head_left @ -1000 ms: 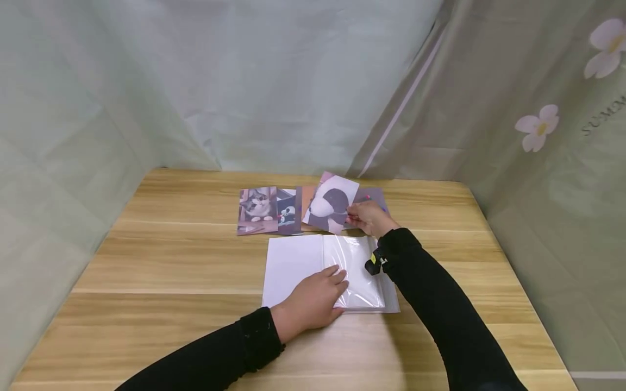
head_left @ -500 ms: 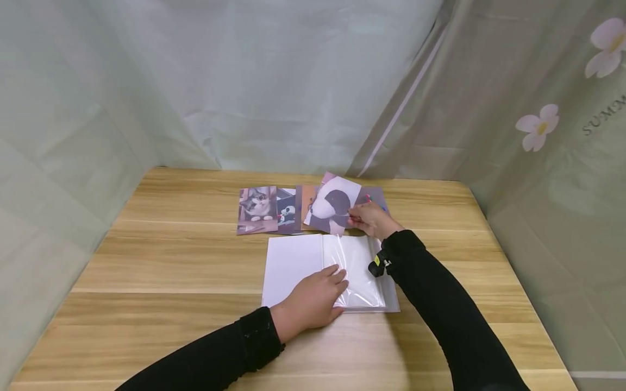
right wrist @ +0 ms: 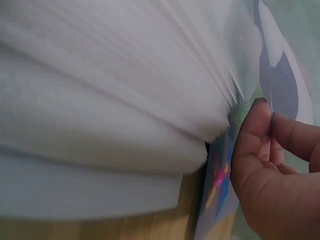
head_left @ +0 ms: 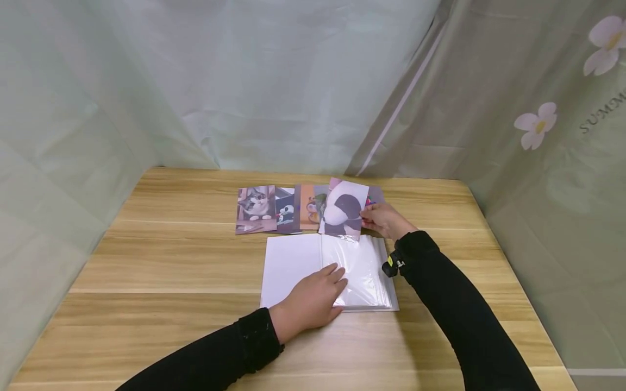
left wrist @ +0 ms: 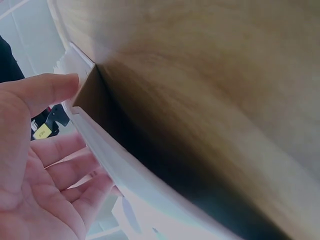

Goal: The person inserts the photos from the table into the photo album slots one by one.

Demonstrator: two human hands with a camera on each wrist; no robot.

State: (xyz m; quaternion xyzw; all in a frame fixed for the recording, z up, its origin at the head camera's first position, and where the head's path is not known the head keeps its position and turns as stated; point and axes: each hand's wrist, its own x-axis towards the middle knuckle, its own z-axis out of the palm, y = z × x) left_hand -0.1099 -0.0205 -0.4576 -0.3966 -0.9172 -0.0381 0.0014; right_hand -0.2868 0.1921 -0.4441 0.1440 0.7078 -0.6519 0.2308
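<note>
A photo album lies spread on the table, its white inside cover at left and a shiny clear sleeve page at right. My left hand rests on the page's lower left part with fingers extended; the left wrist view has its thumb at the album's near edge. Between thumb and fingers, my right hand pinches the right edge of a photo print showing a black-and-white cartoon animal. The print stands slightly tilted, its lower edge overlapping the sleeve's top edge. In the right wrist view the page edges fan out beside the pinching fingertips.
Behind the album several prints lie in an overlapping row: a cat photo at left, a dark cartoon print, an orange one, and a dark colourful one partly hidden by my right hand. Fabric curtains hang behind the wooden table.
My right hand has moved right and slightly nearer with the animal print, which now stands straighter and reaches the sleeve's top edge. More of the orange print shows. The left hand stays put.
</note>
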